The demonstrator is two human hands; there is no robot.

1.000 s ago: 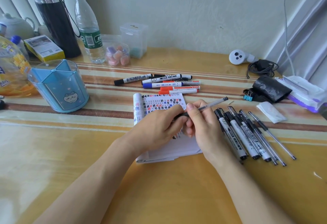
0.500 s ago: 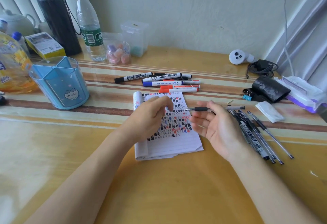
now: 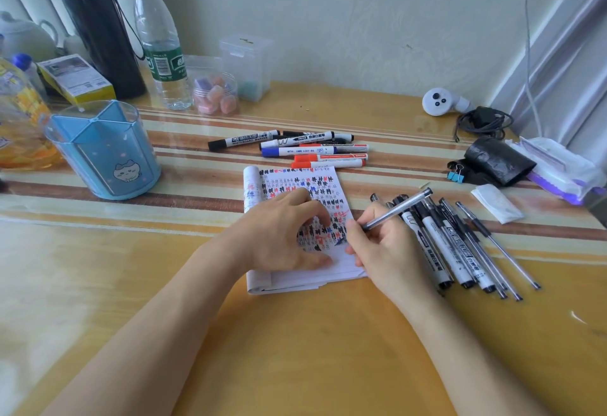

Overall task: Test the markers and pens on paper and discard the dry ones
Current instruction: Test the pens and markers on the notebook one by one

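A small notepad lies mid-table, its page covered in black, red and blue test marks. My left hand rests flat on the page, holding nothing. My right hand grips a thin clear pen in a writing hold, its tip down at the page's right edge. Beyond the pad lie several whiteboard markers, black, blue and red. To the right of my right hand lies a row of black markers and pens.
A blue pen holder stands at the left. Bottles, a black flask and small plastic boxes line the back edge. A black pouch, binder clip, folded tissue and cable sit at the right.
My left hand let go of the pen and settled flat on the notepad. My right hand turned the pen into a writing grip and brought its tip down to the page.
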